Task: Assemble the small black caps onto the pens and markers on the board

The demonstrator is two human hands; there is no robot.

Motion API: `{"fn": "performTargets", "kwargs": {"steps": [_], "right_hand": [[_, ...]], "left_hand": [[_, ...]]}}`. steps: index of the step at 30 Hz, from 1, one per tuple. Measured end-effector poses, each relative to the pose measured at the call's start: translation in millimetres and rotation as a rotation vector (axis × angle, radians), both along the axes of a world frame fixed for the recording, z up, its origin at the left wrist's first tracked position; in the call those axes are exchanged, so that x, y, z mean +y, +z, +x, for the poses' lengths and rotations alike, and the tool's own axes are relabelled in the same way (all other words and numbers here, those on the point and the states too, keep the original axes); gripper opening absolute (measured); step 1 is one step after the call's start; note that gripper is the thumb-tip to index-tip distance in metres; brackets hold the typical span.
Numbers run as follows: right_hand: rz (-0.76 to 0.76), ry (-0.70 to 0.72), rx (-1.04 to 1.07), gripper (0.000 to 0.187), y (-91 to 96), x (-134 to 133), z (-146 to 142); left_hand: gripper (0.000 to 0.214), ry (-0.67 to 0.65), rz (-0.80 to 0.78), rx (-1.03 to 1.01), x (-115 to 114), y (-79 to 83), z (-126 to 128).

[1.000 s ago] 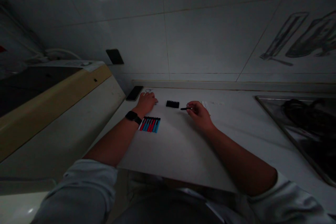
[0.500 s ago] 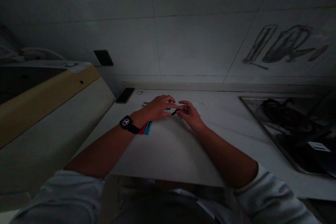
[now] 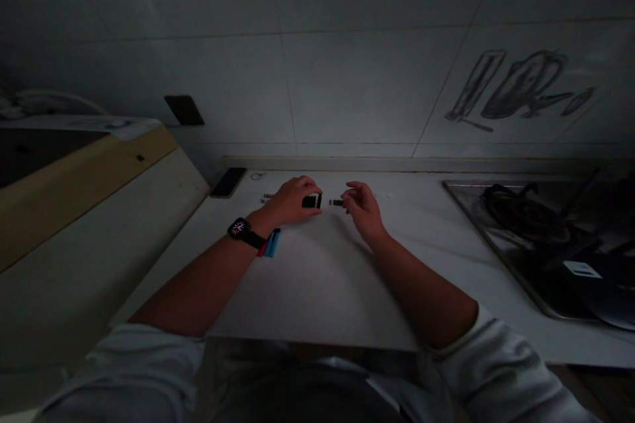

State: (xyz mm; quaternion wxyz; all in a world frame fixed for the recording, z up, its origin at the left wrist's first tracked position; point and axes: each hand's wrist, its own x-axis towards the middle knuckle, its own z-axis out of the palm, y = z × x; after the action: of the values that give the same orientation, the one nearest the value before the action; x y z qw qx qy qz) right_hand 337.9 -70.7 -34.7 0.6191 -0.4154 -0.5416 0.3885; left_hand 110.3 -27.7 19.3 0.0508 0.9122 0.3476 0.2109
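Note:
My left hand curves over the white counter. Its thumb and index finger span the two ends of a small black bar. Just behind that bar, in the curve of the hand, lie several black pieces in a row. My right hand is closed at the fingertips on a small dark stick with a pale band near its end. A short gap separates the stick from the black bar. Red and blue sticks lie under my left wrist, partly hidden. Small dark coiled pieces show behind the left hand.
A phone lies at the counter's back left, with a thin ring beside it. A gas stove is set in at right. A pale box-like unit stands at left, and the tiled wall rises behind.
My hands have drawn apart; they were fingertip to fingertip around a small black piece. The left now spans a black bar, and the row of black pieces has come into view. The camera has shifted slightly.

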Motion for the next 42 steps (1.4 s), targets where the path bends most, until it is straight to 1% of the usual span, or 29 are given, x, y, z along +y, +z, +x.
{"fn": "performTargets", "kwargs": {"steps": [1, 3, 8, 10, 13, 17, 20, 23, 27, 31, 34, 36, 40, 42], "right_hand": [[0.019, -0.044, -0.014, 0.035, -0.6, 2, 2], [0.026, -0.076, -0.032, 0.033, -2.4, 3, 5], [0.015, -0.027, -0.092, 0.033, -5.2, 1, 1], [0.020, -0.025, -0.103, 0.032, -5.2, 1, 0], [0.020, -0.029, -0.115, 0.032, -5.4, 1, 0], [0.017, -0.026, -0.116, 0.032, -6.7, 1, 0], [0.018, -0.002, -0.114, 0.032, -6.8, 0, 0], [0.034, 0.019, -0.108, 0.033, -5.9, -2, -1], [0.028, 0.012, -0.135, 0.033, -5.9, -3, -3], [0.031, 0.019, -0.147, 0.035, -6.5, -2, -3], [0.045, 0.039, -0.132, 0.035, -4.5, -3, -2], [0.045, 0.039, -0.136, 0.035, -2.4, -3, -1], [0.053, 0.019, -0.148, 0.034, 0.6, -4, 2], [0.068, 0.013, -0.167, 0.033, 2.1, -4, 4]], "left_hand": [[0.045, 0.036, 0.003, 0.018, 6, -6.2, 1], [0.045, 0.088, 0.002, 0.063, 17, -19.2, 5], [0.047, 0.139, -0.022, 0.115, 40, -47.6, 13], [0.048, 0.151, -0.032, 0.122, 46, -54.5, 13], [0.050, 0.155, -0.063, 0.150, 52, -58.7, 11], [0.050, 0.159, -0.102, 0.183, 53, -56.0, 9], [0.048, 0.160, -0.102, 0.175, 52, -54.0, 9], [0.049, 0.147, -0.094, 0.156, 50, -54.7, 10], [0.046, 0.141, -0.098, 0.149, 49, -56.0, 9], [0.049, 0.138, -0.086, 0.131, 44, -50.6, 8], [0.047, 0.107, -0.057, 0.080, 34, -39.6, 9], [0.042, 0.067, -0.041, 0.029, 23, -29.8, 10], [0.028, -0.038, -0.065, -0.055, -7, -11.6, 11], [0.027, -0.095, -0.104, -0.097, -23, -6.0, 11]]}}
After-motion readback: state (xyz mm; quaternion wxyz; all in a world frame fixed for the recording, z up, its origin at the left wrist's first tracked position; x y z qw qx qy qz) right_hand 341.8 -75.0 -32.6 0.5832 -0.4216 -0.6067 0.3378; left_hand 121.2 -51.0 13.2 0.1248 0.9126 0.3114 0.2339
